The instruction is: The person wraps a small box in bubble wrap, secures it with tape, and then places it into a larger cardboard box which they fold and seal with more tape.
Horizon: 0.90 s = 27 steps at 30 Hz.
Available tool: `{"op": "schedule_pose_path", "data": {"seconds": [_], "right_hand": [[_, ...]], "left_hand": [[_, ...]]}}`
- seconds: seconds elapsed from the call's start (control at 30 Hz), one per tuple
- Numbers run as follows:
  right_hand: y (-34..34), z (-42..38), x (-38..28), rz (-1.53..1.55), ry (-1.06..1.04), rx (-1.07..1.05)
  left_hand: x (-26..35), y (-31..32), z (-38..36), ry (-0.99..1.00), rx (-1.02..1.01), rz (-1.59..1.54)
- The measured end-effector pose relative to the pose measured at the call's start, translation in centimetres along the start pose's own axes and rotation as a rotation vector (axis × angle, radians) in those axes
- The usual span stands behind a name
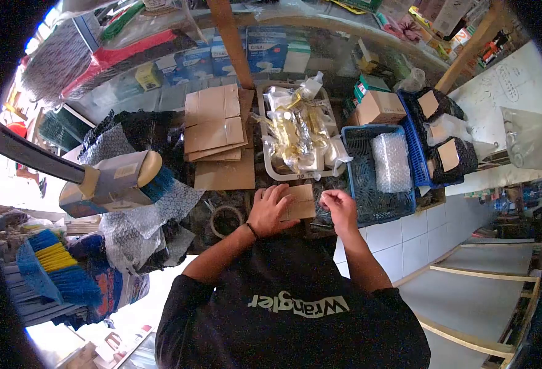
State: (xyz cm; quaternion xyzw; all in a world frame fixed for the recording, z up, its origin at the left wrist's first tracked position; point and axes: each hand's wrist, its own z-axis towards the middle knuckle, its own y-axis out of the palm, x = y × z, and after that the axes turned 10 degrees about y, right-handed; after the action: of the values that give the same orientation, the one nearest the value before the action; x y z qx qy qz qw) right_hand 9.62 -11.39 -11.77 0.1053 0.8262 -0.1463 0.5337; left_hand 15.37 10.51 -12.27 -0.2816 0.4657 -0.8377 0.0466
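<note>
My left hand (270, 212) holds a small piece of brown cardboard (302, 203) by its left end, fingers over the top edge and thumb along the lower edge. Just right of the cardboard is my right hand (340, 210), its thumb and fingertips pinched together. Whatever lies in that pinch is too small to make out. A roll of tape (227, 221) rests on the counter left of my left hand. Behind the cardboard stands a white tray (268, 161) of gold-coloured metal fittings in clear plastic bags.
Flat cardboard sheets (212, 126) are stacked behind my left hand. A blue basket (352, 147) with a bubble-wrapped package (391, 162) stands to the right, beside another blue basket (414, 136). A broom head (111, 181) and bubble wrap (139, 230) crowd the left side.
</note>
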Motion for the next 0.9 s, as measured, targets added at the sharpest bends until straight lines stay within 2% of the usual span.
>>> {"op": "schedule_pose_path", "data": {"seconds": [0.5,0.9], "right_hand": [[0.9,0.2,-0.7,-0.248,0.016,-0.023],[1.5,0.4,0.0,-0.246,-0.051,0.058]], "left_hand": [[0.2,0.0,0.2,-0.044,0.014,-0.045],[0.0,0.6,0.0,-0.053,-0.01,-0.023]]}}
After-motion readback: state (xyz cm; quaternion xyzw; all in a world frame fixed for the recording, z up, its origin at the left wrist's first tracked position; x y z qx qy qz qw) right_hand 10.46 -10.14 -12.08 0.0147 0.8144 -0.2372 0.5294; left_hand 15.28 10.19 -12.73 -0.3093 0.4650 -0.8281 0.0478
